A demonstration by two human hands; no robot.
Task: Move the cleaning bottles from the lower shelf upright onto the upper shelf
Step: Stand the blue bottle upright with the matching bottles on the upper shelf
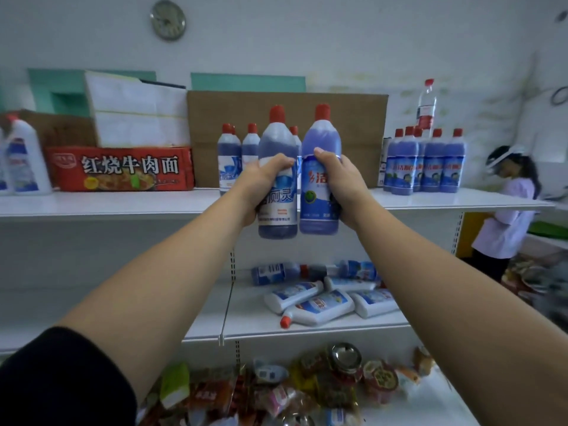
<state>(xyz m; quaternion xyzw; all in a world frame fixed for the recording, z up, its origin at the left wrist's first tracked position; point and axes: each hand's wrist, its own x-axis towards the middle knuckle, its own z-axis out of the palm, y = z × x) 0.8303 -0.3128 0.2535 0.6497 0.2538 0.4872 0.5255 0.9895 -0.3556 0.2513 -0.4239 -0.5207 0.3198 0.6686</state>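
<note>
Upright, one bottle [277, 139] in each grip [264, 186]

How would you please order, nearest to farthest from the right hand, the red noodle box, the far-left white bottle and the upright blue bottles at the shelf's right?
1. The upright blue bottles, just right of the right hand, on the upper shelf.
2. The red noodle box, well to the left on the same shelf.
3. The white bottle, at the shelf's far left end.

Bare left hand [261, 186], bare right hand [341, 186], black sleeve [61, 379] covering the left upper arm
</note>
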